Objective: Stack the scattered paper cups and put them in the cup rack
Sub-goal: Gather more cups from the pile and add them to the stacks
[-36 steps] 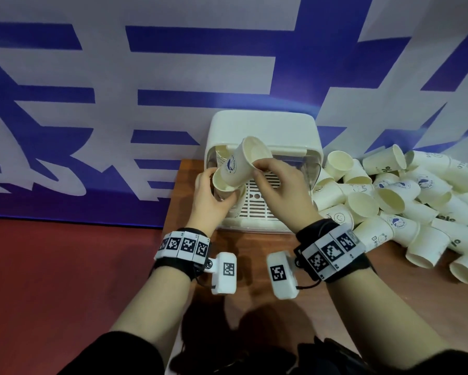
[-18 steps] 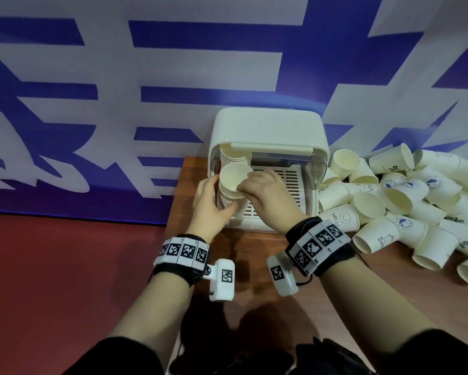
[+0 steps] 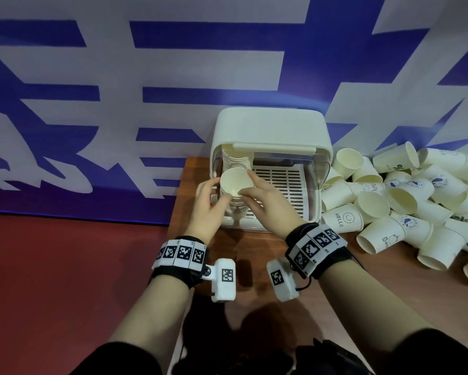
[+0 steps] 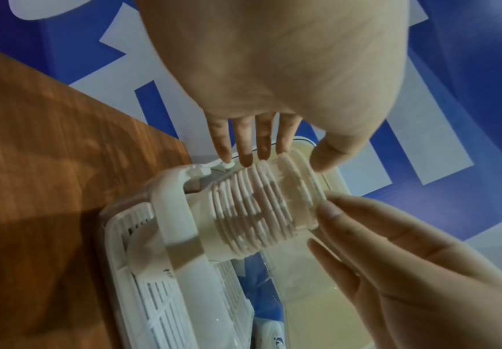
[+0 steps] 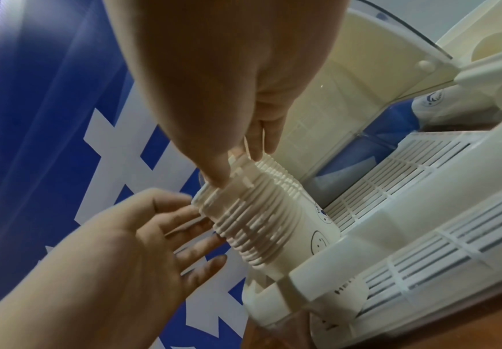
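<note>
Stack [image 3: 234,185]: nested paper cups standing in the left front corner of the cup rack [image 3: 270,123], mouth of the top cup facing up, rims ribbed down the side.
Left hand [image 3: 208,204]: on the stack's left side, away from the rack's grid floor; fingers nearly straight and spread, tips grazing the rims, nothing clamped.
Right hand [image 3: 265,204]: on the stack's other side, over the grid floor; thumb and forefinger pinching the top cup's rim.
Loose cups [image 3: 406,201]: big heap on the table [image 3: 254,315] just right of the rack, many on their sides, not yet stacked.
Step, as judged: seating the top cup, squaring the column.
Risk, tilt: uneven press on one rim edge likely to jam the cup crooked or lean the column out over the rack's front lip.
Risk, crush: hard pinch likely to dent the thin paper rim.
Risk, height: tall stack may foul the rack's raised lid.
</note>
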Demonstrator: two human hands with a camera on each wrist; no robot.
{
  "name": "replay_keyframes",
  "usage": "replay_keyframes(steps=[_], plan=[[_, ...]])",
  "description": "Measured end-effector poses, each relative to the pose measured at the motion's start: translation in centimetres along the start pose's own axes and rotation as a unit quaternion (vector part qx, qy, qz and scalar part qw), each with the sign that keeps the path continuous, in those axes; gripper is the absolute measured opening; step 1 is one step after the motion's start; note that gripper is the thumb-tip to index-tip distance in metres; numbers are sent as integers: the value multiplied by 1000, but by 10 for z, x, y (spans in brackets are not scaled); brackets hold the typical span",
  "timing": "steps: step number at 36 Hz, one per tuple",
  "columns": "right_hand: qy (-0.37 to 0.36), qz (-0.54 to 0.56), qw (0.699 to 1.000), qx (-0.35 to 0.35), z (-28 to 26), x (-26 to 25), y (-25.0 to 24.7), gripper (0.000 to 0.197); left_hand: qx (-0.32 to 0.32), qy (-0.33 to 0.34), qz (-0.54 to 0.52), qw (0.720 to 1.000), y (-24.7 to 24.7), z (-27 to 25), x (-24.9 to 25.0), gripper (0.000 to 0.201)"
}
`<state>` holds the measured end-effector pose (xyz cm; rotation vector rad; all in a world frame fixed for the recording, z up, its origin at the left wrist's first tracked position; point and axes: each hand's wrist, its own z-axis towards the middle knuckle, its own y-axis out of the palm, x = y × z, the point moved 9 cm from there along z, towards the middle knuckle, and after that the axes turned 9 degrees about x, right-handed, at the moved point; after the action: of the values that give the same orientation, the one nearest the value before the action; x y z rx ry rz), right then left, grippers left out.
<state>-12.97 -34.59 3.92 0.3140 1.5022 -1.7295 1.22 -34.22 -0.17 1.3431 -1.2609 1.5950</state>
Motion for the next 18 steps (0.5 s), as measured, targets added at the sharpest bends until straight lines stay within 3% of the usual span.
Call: replay_keyframes(steps=[6, 18], plan=[[26, 20, 999, 1, -1, 7, 2, 21, 29, 20, 11, 999, 0, 9, 2, 19], [82, 48, 995, 6, 0, 20, 9, 20, 8, -27, 22, 999, 3, 10, -17, 23]])
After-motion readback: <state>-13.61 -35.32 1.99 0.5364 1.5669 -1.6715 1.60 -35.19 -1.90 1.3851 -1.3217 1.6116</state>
